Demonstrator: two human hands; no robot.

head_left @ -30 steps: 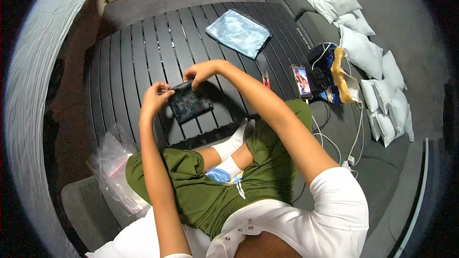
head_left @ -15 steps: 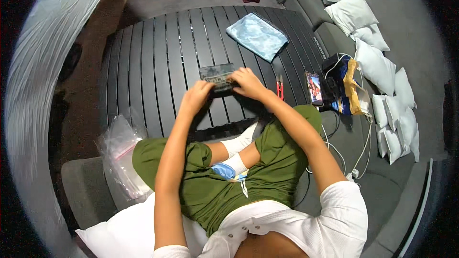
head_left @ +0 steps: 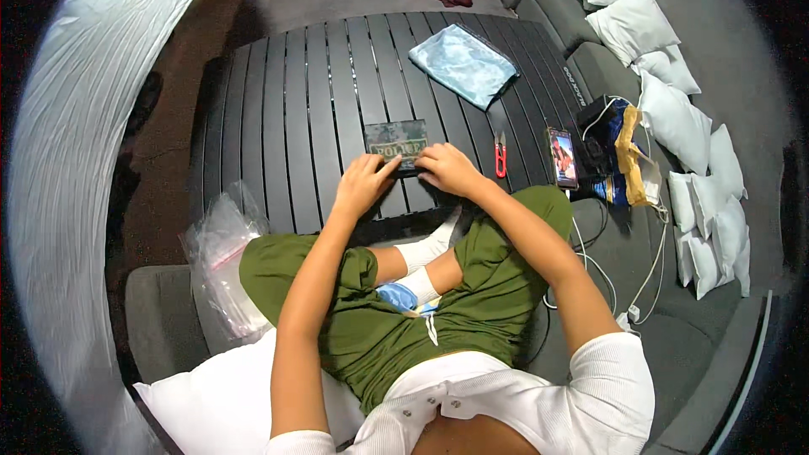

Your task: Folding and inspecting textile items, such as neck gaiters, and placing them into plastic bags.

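A small flat rectangle with a dark grey-green camouflage pattern and a lettered band (head_left: 396, 132) is at the near part of the slatted black table (head_left: 291, 118). I cannot make out whether it is a pouch, a patch or something else. My left hand (head_left: 364, 181) grips its near left corner, the fingertips on the lettered band. At the near right corner, the bent fingers of my right hand (head_left: 449, 168) hold the edge. Both thumbs are largely hidden. To the right of my right hand lie red-handled thread snips (head_left: 500, 156).
A folded light blue cloth (head_left: 463, 63) lies toward the table's far right. A phone (head_left: 562, 157) with a lit screen stands by a blue-and-yellow bag (head_left: 625, 156) and white cables. Clear plastic bags (head_left: 223, 270) rest beside my left knee. White pillows (head_left: 674, 118) line the sofa.
The patterned rectangle now faces up more squarely, its lettered band less covered. My fingers have slid down to its near edge. The whole view has shifted slightly.
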